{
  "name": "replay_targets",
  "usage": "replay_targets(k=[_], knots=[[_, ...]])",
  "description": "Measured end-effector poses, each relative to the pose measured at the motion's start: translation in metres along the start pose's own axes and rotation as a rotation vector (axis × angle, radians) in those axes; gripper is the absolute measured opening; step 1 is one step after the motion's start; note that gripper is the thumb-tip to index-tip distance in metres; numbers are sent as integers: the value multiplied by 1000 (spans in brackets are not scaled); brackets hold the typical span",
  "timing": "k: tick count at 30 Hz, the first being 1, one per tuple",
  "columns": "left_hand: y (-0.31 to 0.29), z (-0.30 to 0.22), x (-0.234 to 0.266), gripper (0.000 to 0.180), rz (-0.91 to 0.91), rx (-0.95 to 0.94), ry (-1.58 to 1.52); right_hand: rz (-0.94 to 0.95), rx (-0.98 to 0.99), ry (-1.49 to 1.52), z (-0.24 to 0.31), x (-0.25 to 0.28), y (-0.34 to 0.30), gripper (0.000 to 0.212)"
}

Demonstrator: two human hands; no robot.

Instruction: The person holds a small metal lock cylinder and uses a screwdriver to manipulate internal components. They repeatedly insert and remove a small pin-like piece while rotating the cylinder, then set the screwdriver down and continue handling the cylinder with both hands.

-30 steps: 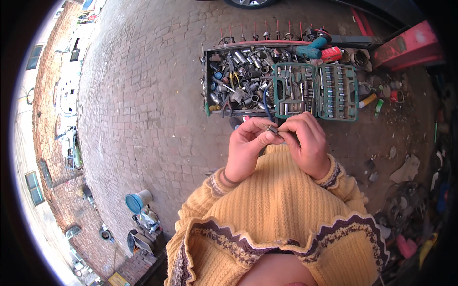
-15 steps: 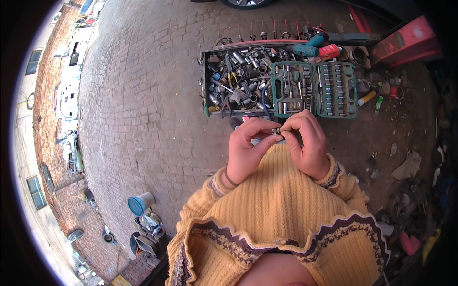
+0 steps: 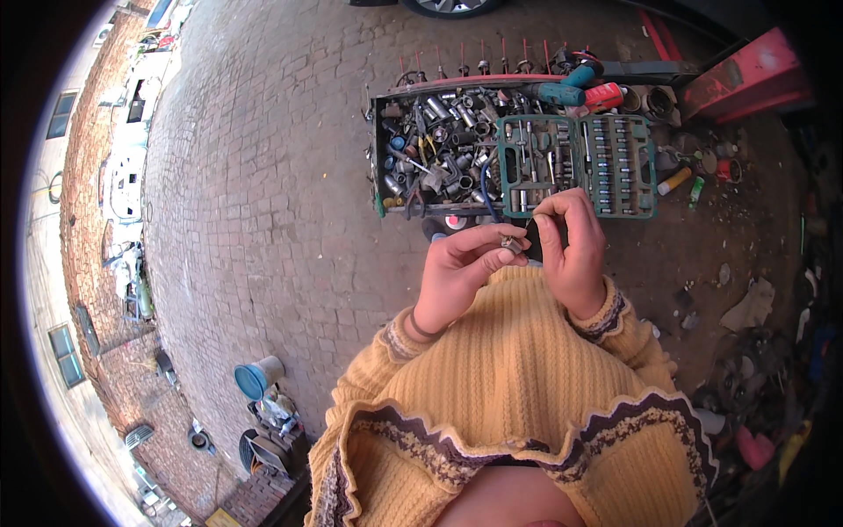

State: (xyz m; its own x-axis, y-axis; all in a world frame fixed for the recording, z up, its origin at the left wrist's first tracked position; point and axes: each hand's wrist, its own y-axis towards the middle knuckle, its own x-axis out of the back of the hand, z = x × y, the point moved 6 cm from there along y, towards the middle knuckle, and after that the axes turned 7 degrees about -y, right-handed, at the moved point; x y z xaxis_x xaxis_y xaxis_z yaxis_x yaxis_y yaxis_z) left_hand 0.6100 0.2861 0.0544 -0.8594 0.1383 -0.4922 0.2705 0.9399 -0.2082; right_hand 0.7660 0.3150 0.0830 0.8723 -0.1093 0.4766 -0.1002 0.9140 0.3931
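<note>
Together, both hands were raised in front of the chest over the brick ground [image 3: 263,220]. The left hand [image 3: 457,268] had its fingers [image 3: 492,239] pinched on a small metal part [image 3: 509,244]; the right hand [image 3: 572,250] met it from the other side, fingertips closed on the same part. Just beyond lay an open green socket case [image 3: 575,162], touching a tray [image 3: 378,158] of loose tools

Bare paving [image 3: 263,193] left; toolbox [image 3: 439,149] ahead
</note>
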Motion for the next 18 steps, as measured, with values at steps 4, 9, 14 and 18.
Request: replay_targets(k=[4,9,14,18], knots=[[-2,-1,5,25,-30,-8,-16,-28,-43,-6,-6,4,1,7],[-1,0,24,23,-326,-74,-105,63,-19,10,5,5,-3,10],[-2,-3,26,15,-382,-153,-92,213,64,172,22,-1,-5,14],[-2,-5,21,13,-337,-181,-77,284,36,308,23,0,-2,11]])
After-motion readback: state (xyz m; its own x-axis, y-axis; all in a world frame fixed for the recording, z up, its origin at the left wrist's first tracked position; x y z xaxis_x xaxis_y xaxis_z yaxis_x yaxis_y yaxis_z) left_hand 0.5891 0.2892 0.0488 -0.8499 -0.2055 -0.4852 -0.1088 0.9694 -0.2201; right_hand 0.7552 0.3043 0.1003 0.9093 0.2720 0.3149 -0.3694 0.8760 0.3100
